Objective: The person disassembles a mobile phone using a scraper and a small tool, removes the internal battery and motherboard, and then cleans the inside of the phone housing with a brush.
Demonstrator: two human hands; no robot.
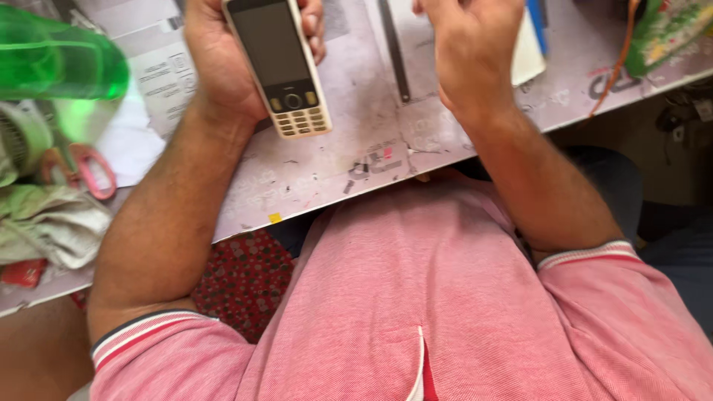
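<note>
My left hand (223, 56) grips a pale gold keypad phone (281, 67) with a dark screen, its keypad end pointing toward me, held just above the worn table top (356, 148). My right hand (471, 52) is raised over the table to the right of the phone, seen from the back with fingers curled; whether anything is in it is hidden. Both forearms reach forward from my pink striped-cuff shirt.
A green translucent bottle (52, 63) stands at the far left, with pink-handled scissors (85, 167) and a crumpled cloth (44, 223) below it. A thin dark metal tool (394, 52) lies between my hands. A white card (529, 56) and a colourful packet (668, 30) sit at the right.
</note>
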